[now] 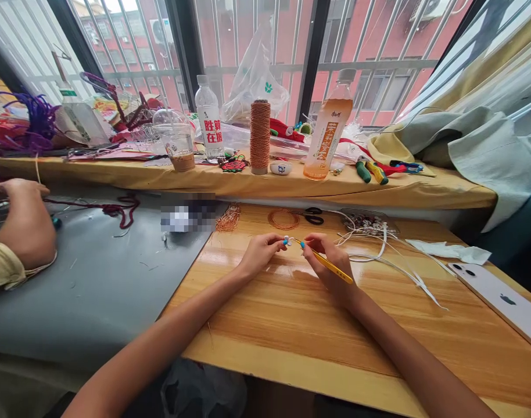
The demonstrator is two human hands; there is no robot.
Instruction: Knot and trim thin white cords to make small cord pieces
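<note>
Over the wooden table (265,325), my left hand (264,251) pinches a small white piece (289,240) between thumb and fingertip. It is too small to make out exactly. My right hand (333,261) grips yellow tweezers (335,269), whose bent tip points left at the white piece. Whether the tip touches it I cannot tell. Beyond my hands lie a coil of copper-coloured wire (283,219) and black-handled scissors (313,216). White strips (398,264) spread to the right of my right hand, by a clear box of small beads (368,222).
A pale phone (501,299) and a crumpled tissue (451,251) lie at the right. A co-worker's arm (28,223) rests over the grey mat (104,290) at left. Along the windowsill stand a brown thread spool (260,137), a tea bottle (329,130), a water bottle (208,119) and a plastic cup (178,145).
</note>
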